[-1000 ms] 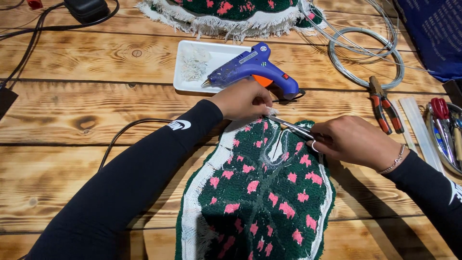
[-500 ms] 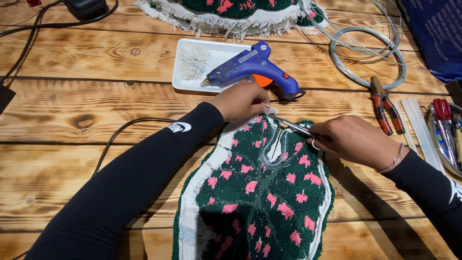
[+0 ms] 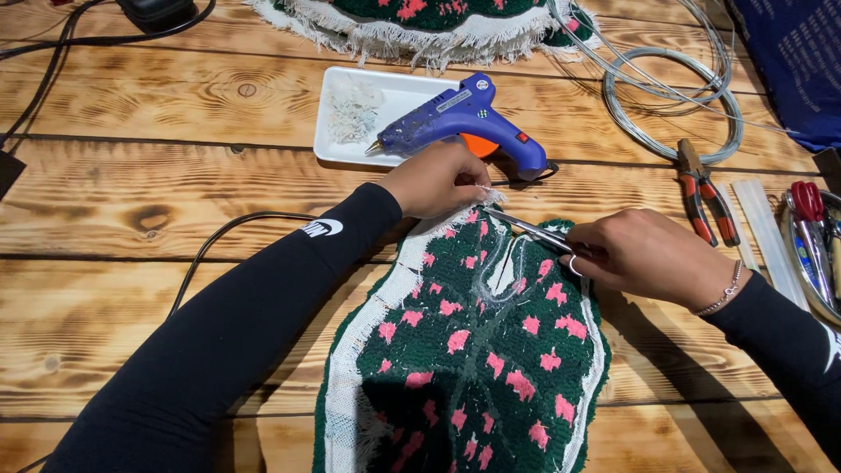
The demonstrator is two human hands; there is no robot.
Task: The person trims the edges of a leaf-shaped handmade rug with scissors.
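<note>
Both hands meet at the top edge of the tufted piece [image 3: 473, 350], the green leaf-shaped textile with pink spots that lies flat on the worktop [image 3: 131, 184] in front of you. Its long axis runs away from you, from the bottom of the view up toward the glue gun.

Your left hand [image 3: 438, 180] sits at the far tip of the piece, fingers curled and pinching a small white frayed bit of the backing at the edge. It is the nearer hand to that tip.

Just right of the pinch, the closed-looking blades of the scissors [image 3: 530, 229] point at it, lying low across the upper right part of the piece. The blade tips are just beside the fingers of your left hand, almost touching the white bit.

Your right hand [image 3: 644, 254] grips the scissor handles, fingers wrapped around them, resting at the right border of the piece.

Beyond the hands, the blue glue gun [image 3: 464, 123] leans on a white tray [image 3: 346, 149]. Farther right lie a wire coil [image 3: 670, 105] and red-handled pliers [image 3: 705, 193].
</note>
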